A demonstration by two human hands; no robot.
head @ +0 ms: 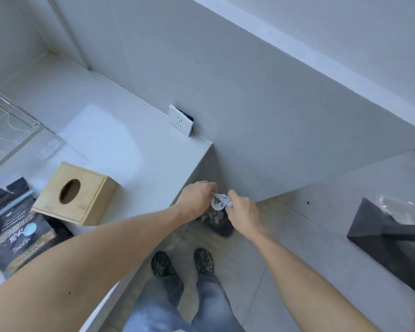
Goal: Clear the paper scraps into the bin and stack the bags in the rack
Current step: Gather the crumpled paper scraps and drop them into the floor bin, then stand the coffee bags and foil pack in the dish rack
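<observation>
Head view: your left hand and right hand both pinch crumpled scrap, held right above dark bin on floor. Scrap step underway. Next: let go over bin, then turn to bags on counter.

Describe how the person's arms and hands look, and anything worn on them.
Both arms are bare: no sleeves reach the forearms, and no watch, bracelet, ring or glove shows on the left hand or right hand. A small dark mark sits on the left forearm.
</observation>
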